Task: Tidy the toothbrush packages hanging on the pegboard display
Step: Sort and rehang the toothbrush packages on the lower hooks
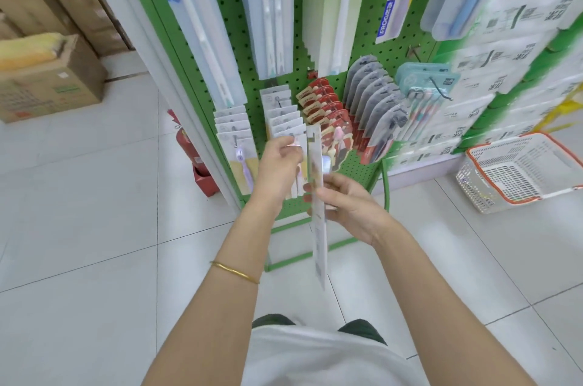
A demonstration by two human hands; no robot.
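The right hand [347, 206] has its grip closed round a long, thin toothbrush package [320, 243], thumb on one side and fingers curled on the other, a little above the package's middle. The package is upright and edge-on to the camera. Its top reaches up in front of the lower hooks of the green pegboard [356, 48] and its bottom end hangs over the floor tiles. The left hand [280, 161], with a thin gold bracelet [235, 272] on its forearm, is raised just left of that package. Its grip is narrowed to a pinch on the top of the front package [301, 149] in a row of white packages [280, 114] hanging on one hook. A second row of white packages [232, 124] hangs further left. To the right of the held package hang a fan of red packages [321, 102], then grey packages [369, 86], then teal packages [422, 83] with coloured brushes. Above them hang long clear packages [274, 7] in a row. On the floor, a white basket [473, 187] with an orange rim sits to the right of the display, a red fire extinguisher [186, 143] stands at its left foot, and a cardboard box [53, 86] lies further left.
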